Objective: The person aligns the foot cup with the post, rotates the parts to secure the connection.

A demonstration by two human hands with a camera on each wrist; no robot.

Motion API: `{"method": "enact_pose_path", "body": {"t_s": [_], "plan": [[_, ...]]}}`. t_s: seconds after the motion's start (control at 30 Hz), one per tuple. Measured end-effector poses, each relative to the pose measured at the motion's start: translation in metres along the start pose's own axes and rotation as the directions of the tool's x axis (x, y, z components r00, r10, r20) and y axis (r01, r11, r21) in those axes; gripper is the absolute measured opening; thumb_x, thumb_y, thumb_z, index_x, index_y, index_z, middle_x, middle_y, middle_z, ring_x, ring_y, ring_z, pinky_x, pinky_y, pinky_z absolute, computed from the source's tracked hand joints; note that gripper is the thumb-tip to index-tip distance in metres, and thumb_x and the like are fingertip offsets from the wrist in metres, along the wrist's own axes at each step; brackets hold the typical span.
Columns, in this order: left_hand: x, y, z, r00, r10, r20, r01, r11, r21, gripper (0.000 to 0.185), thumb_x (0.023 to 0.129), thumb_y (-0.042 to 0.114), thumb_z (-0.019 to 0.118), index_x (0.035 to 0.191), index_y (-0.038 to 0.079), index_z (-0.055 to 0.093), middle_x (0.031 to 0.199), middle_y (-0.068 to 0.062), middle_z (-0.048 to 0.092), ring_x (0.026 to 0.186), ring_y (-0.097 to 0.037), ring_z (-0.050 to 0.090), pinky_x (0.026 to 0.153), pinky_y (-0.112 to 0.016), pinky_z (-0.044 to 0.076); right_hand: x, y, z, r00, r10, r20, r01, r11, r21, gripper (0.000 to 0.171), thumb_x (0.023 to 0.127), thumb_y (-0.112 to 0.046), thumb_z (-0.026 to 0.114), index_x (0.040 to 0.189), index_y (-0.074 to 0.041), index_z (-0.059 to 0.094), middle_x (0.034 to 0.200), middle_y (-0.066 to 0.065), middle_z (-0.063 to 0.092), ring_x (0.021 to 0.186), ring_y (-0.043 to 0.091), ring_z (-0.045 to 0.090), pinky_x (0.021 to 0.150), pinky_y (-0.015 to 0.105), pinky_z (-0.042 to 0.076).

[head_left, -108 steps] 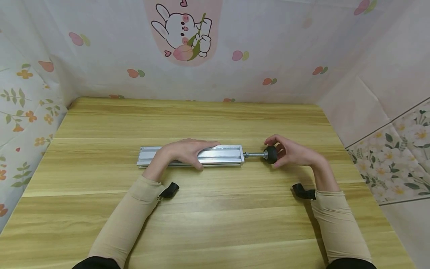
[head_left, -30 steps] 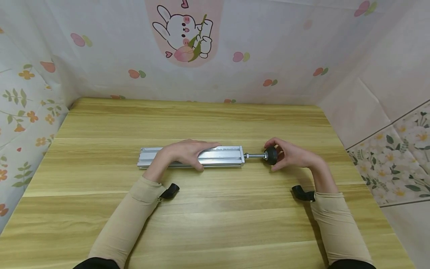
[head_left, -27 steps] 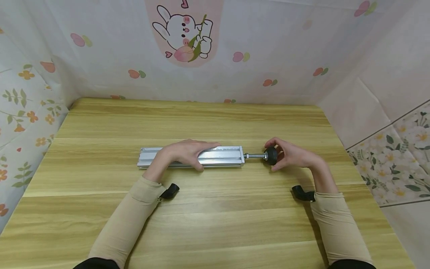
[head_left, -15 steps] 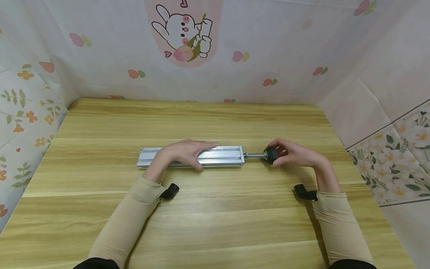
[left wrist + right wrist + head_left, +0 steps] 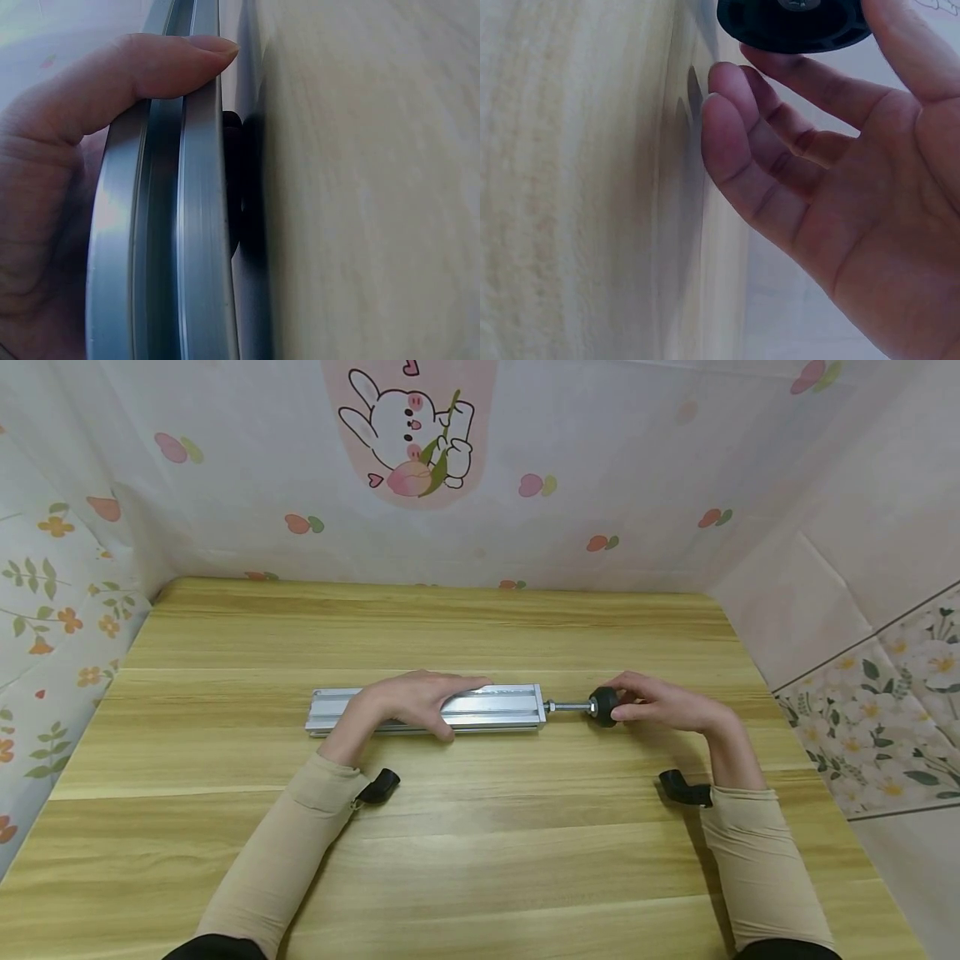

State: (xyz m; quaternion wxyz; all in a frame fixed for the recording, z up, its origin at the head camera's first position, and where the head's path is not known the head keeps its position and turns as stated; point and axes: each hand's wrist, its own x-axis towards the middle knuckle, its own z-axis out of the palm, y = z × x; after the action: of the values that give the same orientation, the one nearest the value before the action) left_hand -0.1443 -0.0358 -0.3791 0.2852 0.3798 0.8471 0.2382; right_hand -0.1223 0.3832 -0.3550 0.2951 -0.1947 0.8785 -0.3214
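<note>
Left hand (image 5: pixel 408 700) clamps the rail (image 5: pixel 495 707) (unmarked) — right hand (image 5: pixel 663 706) pinches the knob (image 5: pixel 602 705).

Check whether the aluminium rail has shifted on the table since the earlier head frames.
No. The aluminium rail sits at the same spot against the table plank seams, with the left hand holding it.

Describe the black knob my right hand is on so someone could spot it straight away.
On the wooden table, find the long aluminium rail lying crosswise under the left hand. A thin threaded rod sticks out of its right end. The black knob, pinched by the right hand, is the only dark, round part.
</note>
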Motion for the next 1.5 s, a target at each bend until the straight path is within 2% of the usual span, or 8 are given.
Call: {"method": "enact_pose_path", "body": {"t_s": [0.23,0.33,0.5,0.67,0.87,1.17,1.4,1.5], "plan": [[0.000,0.001,-0.001,1.000,0.000,0.007,0.000,1.000,0.008,0.102,0.076,0.021,0.073,0.165,0.027,0.024,0.163,-0.001,0.043,0.075,-0.014,0.044,0.086,-0.034,0.042,0.002,0.000,0.003,0.999,-0.049,0.012,0.049,0.998,0.044,0.076,0.086,-0.013,0.081,0.152,-0.006,0.043,0.147,0.017,0.050,0.111,0.025,0.061,0.094,0.031,0.054],[-0.001,0.001,-0.001,1.000,0.002,0.008,-0.002,1.000,0.005,0.103,0.076,0.020,0.073,0.165,0.026,0.024,0.162,-0.001,0.044,0.073,-0.014,0.043,0.084,-0.034,0.042,0.006,-0.001,0.006,0.999,-0.037,0.001,0.037,0.997,0.064,0.078,0.080,-0.012,0.086,0.146,-0.004,0.046,0.143,0.018,0.051,0.108,0.026,0.062,0.091,0.032,0.055],[-0.001,0.001,-0.001,1.000,0.010,0.004,-0.010,1.000,0.008,0.102,0.076,0.020,0.073,0.165,0.025,0.024,0.160,-0.002,0.045,0.071,-0.014,0.043,0.082,-0.033,0.042,0.011,-0.004,0.010,0.999,-0.024,-0.029,0.025,0.999,0.047,0.072,0.077,-0.012,0.089,0.136,-0.002,0.050,0.131,0.019,0.056,0.101,0.024,0.063,0.085,0.029,0.056],[-0.001,0.001,-0.001,1.000,0.011,0.007,-0.011,1.000,0.002,0.101,0.077,0.019,0.072,0.165,0.026,0.024,0.157,-0.001,0.047,0.068,-0.012,0.041,0.076,-0.033,0.041,0.012,-0.006,0.010,0.999,-0.023,-0.041,0.026,0.998,0.055,0.071,0.077,-0.010,0.089,0.134,-0.001,0.048,0.130,0.020,0.055,0.101,0.026,0.062,0.084,0.030,0.056],[0.000,0.000,0.000,1.000,0.010,0.004,-0.010,1.000,0.004,0.101,0.076,0.019,0.072,0.165,0.026,0.024,0.163,-0.001,0.042,0.073,-0.014,0.044,0.085,-0.035,0.042,0.012,-0.005,0.009,0.998,-0.041,-0.046,0.044,0.995,0.084,0.075,0.077,-0.009,0.088,0.136,0.002,0.044,0.128,0.021,0.055,0.104,0.027,0.065,0.087,0.034,0.057],[-0.001,0.001,0.001,1.000,0.007,0.001,-0.007,1.000,0.010,0.100,0.077,0.020,0.072,0.165,0.026,0.024,0.165,-0.001,0.040,0.079,-0.015,0.047,0.091,-0.037,0.042,0.007,-0.003,0.007,0.998,-0.009,-0.056,0.011,0.999,0.048,0.063,0.082,-0.015,0.085,0.132,-0.003,0.048,0.118,0.018,0.063,0.104,0.025,0.065,0.086,0.027,0.055],[-0.001,0.001,0.000,1.000,0.004,0.006,-0.004,1.000,0.008,0.100,0.077,0.020,0.072,0.165,0.026,0.024,0.163,0.000,0.042,0.071,-0.013,0.042,0.081,-0.034,0.042,0.005,-0.003,0.005,0.998,-0.042,-0.047,0.045,0.998,0.046,0.055,0.087,-0.014,0.081,0.132,-0.001,0.052,0.118,0.016,0.064,0.105,0.024,0.064,0.089,0.028,0.054],[-0.001,0.001,-0.001,1.000,0.008,0.004,-0.008,1.000,0.006,0.101,0.077,0.020,0.073,0.165,0.026,0.024,0.163,0.000,0.043,0.070,-0.013,0.041,0.080,-0.034,0.042,0.003,-0.004,0.004,0.999,-0.030,-0.041,0.031,0.999,0.030,0.053,0.090,-0.015,0.078,0.135,-0.001,0.053,0.120,0.016,0.065,0.107,0.024,0.063,0.089,0.028,0.053]]}}
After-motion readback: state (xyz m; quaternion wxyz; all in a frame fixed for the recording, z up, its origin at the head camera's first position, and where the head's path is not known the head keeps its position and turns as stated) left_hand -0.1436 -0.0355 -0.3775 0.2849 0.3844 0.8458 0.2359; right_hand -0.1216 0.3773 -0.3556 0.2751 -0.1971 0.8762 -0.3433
